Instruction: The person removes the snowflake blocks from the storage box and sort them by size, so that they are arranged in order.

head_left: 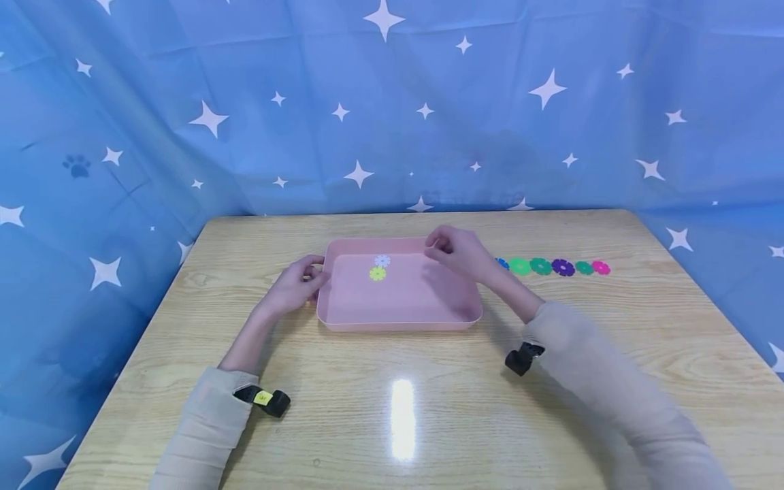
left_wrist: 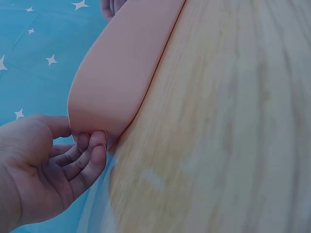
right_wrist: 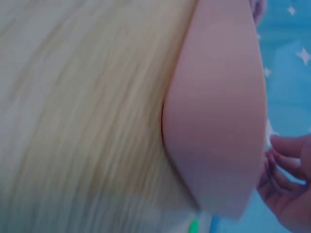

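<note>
A shallow pink tray (head_left: 401, 299) sits on the table. My left hand (head_left: 290, 286) grips its left side; in the left wrist view the thumb lies at the rim and the curled fingers (left_wrist: 98, 145) are against the outer wall. Two small flower-shaped discs lie inside, a white disc (head_left: 382, 260) and a yellow-green disc (head_left: 377, 273) nearly touching it. Over the tray's back right part hovers my right hand (head_left: 459, 252), its fingers bent toward the thumb. In the right wrist view its fingertips are partly behind the tray wall (right_wrist: 218, 107), so anything pinched there cannot be seen.
Right of the tray runs a row of several flower-shaped discs: blue, light green (head_left: 520, 266), green (head_left: 541, 266), purple (head_left: 563, 267), a smaller green disc (head_left: 584, 267) and pink (head_left: 601, 267). The wooden table (head_left: 331, 408) ends at a blue star-patterned curtain (head_left: 294, 156).
</note>
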A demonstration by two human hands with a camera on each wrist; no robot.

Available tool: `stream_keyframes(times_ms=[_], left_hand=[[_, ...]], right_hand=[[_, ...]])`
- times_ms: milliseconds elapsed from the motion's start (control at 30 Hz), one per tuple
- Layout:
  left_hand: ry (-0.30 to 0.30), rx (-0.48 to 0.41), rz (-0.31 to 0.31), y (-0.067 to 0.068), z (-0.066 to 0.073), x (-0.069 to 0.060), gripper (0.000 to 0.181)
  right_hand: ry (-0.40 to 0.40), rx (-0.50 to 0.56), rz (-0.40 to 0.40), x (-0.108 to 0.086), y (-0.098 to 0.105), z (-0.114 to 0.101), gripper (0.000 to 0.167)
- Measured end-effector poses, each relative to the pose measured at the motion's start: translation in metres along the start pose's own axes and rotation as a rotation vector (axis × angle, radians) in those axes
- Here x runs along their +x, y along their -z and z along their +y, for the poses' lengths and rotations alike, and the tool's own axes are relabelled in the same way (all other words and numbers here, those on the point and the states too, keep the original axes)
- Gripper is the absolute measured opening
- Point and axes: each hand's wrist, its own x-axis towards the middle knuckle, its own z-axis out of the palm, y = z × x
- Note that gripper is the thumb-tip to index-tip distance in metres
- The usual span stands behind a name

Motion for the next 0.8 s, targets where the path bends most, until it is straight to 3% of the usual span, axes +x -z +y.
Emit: stream_keyframes(times_ms=[300, 533, 800], left_hand=[[-0.006, -0.007, -0.004, 0.000, 0.000, 0.001, 0.044], [-0.008, -0.004, -0.002, 0.000, -0.002, 0.002, 0.045], [-0.008, -0.012, -0.003, 0.000, -0.003, 0.003, 0.046]], right_hand=[[0.059, -0.030, -0.132, 0.019, -0.040, -0.022, 0.017], [0.006, -0.037, -0.240, 0.028, -0.062, -0.029, 0.022], [0.022, -0.092, -0.244, 0.034, -0.074, -0.028, 0.023]])
